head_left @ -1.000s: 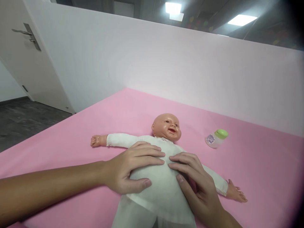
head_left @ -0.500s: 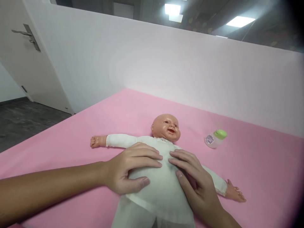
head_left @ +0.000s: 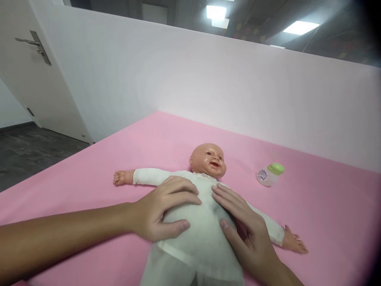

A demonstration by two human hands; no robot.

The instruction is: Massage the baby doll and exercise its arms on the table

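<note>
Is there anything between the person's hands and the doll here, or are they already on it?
Nothing visible stands between them. The left hand and right hand both lie flat on the doll, on its white clothed torso, one to each side. The small bottle lies apart on the pink surface, beyond the doll's arm.
</note>
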